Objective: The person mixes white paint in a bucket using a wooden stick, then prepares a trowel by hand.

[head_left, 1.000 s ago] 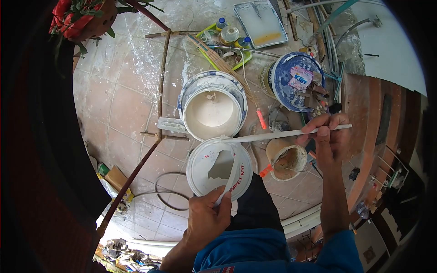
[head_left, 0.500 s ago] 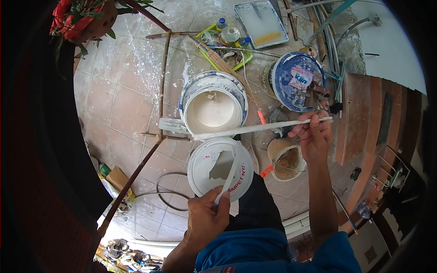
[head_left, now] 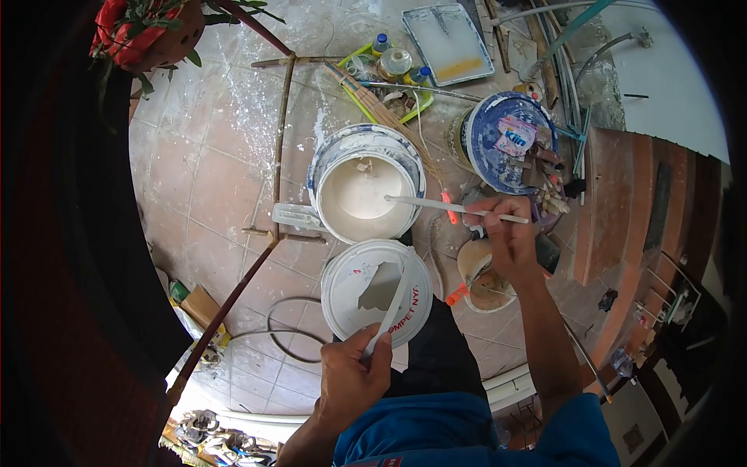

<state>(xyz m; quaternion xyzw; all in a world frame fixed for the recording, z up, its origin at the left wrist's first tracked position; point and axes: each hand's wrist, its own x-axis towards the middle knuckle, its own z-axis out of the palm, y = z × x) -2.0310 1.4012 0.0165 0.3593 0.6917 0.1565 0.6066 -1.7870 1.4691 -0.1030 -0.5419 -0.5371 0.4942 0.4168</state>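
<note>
My right hand [head_left: 504, 229] is closed on a white-coated stick [head_left: 436, 204], whose far tip reaches over the open bucket [head_left: 342, 222] of off-white paint. Pale paint [head_left: 362, 194] fills part of the bucket, with a small lump at its far side. My left hand [head_left: 356, 366] is closed on a narrow flat white strip [head_left: 397, 307]. That strip lies across a round white lid [head_left: 338, 300] with red lettering and a grey patch. Whether the left fingers also grip the lid is hidden.
Beyond the bucket are a green tray [head_left: 364, 97] with bottles, a stick broom [head_left: 381, 105] and a paint tray [head_left: 447, 43]. A blue-lidded pail [head_left: 498, 167] and a beige pot [head_left: 482, 292] stand at right. A wooden pole [head_left: 282, 140] stands left; a hose [head_left: 268, 319] lies coiled.
My right hand has moved left and slightly down with the stick. The stick's tip has shifted from the bucket's near rim to over the paint. My left hand has barely moved.
</note>
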